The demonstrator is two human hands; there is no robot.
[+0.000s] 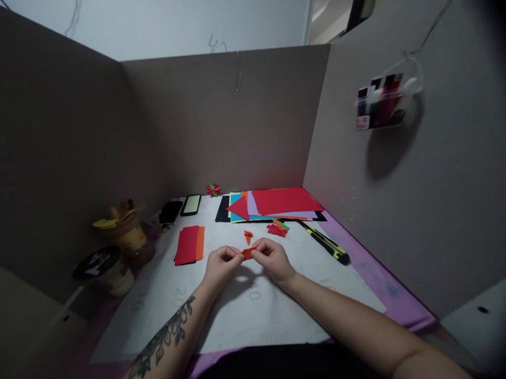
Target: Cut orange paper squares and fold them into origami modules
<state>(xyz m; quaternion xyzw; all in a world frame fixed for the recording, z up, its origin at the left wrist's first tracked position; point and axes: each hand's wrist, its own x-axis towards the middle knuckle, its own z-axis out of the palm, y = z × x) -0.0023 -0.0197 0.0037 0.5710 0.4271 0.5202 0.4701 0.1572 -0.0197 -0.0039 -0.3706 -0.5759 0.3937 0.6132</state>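
Black cloth point(275, 372) lies at six o'clock; toward twelve, bare left hand point(222, 264) and right hand point(275, 260) pinch a small orange-red paper rectangle point(248, 253), best pressed evenly along edges.

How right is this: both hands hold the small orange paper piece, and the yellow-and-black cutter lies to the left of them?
The side is wrong: in the head view, the yellow-and-black cutter lies to the right of both hands. The left hand and right hand do hold the small orange paper piece.
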